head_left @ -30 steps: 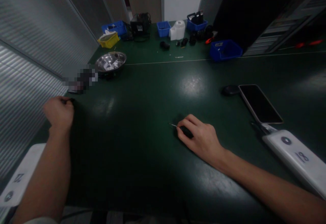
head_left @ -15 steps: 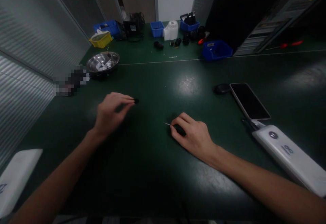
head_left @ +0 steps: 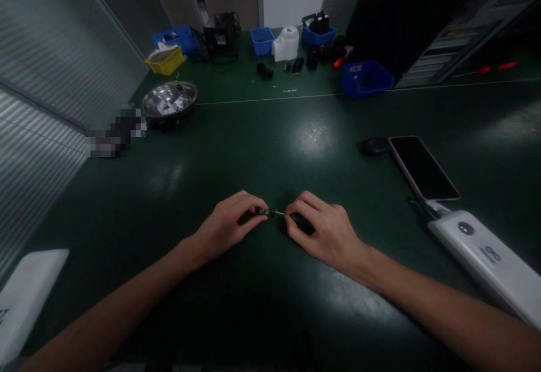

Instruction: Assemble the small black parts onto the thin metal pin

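Note:
My left hand (head_left: pixel 230 220) is closed in a pinch on a small circuit board (head_left: pixel 264 212), green with dark parts, near the middle of the table. My right hand (head_left: pixel 323 222), also closed, grips what looks like a small screwdriver (head_left: pixel 278 212). Its thin metal shaft points left out of the fingertips, and a dark handle shows between thumb and palm. The shaft's tip meets or nearly meets the board's right end; whether they touch I cannot tell. My fingers cover part of both things.
On the right lie a phone (head_left: pixel 424 167), a dark mouse-like object (head_left: pixel 375 146) and a white device (head_left: pixel 490 253). Another white device (head_left: pixel 34 287) sits at the left edge. A metal bowl (head_left: pixel 190 101) with scraps stands back left; blue bins (head_left: pixel 367 82) and a yellow bin (head_left: pixel 167 63) line the back.
My left hand has come right and nearer to me, bringing the small board to the screwdriver's tip. My right hand has stayed almost in place. The view has shifted slightly.

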The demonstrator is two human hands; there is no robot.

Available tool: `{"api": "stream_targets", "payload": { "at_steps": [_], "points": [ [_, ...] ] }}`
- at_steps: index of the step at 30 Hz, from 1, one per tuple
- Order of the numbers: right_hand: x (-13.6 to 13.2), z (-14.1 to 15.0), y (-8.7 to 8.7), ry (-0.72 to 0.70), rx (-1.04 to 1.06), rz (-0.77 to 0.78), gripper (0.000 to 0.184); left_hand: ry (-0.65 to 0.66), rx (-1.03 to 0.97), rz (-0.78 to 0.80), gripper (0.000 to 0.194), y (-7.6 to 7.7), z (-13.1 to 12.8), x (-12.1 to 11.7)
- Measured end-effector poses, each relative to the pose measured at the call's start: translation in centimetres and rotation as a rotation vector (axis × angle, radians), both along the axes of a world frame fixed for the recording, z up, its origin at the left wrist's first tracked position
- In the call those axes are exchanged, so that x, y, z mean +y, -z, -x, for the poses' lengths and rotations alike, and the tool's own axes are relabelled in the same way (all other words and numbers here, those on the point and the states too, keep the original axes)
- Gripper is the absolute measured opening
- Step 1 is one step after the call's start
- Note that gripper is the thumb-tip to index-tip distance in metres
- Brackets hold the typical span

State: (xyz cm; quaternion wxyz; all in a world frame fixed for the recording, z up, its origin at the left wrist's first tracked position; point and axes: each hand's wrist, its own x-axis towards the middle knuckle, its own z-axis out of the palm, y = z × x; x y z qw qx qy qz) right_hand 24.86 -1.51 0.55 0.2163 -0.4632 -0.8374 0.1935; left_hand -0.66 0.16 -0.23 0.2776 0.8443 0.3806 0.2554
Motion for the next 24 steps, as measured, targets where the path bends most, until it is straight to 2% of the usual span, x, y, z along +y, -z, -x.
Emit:
{"api": "stream_targets", "payload": {
  "at_steps": [10,20,24],
  "points": [
    [-0.06,-0.08,0.07,-0.068,-0.038,-0.012,0.018,0.036,-0.076,0.018,0.02,-0.41,-0.12,0.18],
    [-0.02,-0.27,0.24,-0.11,0.024,0.025,0.019,0.058,-0.155,0.031,0.02,0.05,0.22,0.4],
    [-0.1,-0.24,0.06,-0.131,-0.022,0.009,0.02,0.104,-0.11,-0.051,0.019,0.14,0.22,0.35]
  ]
}}
